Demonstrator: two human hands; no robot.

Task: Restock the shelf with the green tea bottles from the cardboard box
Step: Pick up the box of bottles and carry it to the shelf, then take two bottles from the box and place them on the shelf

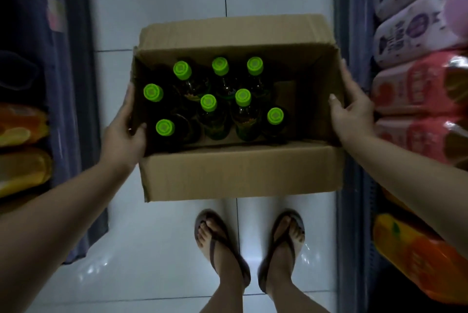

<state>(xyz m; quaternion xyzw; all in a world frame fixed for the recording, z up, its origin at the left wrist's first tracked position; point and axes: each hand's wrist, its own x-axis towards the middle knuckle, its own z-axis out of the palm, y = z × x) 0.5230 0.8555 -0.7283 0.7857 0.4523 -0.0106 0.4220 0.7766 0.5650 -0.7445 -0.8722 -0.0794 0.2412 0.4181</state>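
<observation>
- Green tea bottles (208,103): eight, upright with lime caps, stand inside the open cardboard box (240,173), which is held over the tiled floor (157,3).
- Left hand (124,132): grasps the box's left wall, thumb hooked inside.
- Right hand (354,115): grasps the right wall, thumb over the rim.
- Right shelf (354,33): carries pink and orange packs (415,89).

We look down on a glossy white tiled floor (162,8), its dark grout lines crossing under the view. At six o'clock our two feet stand on it in dark flip-flops (220,244). At nine o'clock a shelf (73,84) carries orange and yellow packs (20,173). At three o'clock another shelf (354,198) holds stacked soft packs: pale pink ones (415,31) above, red ones (417,94) below, orange ones (415,262) lowest.
</observation>
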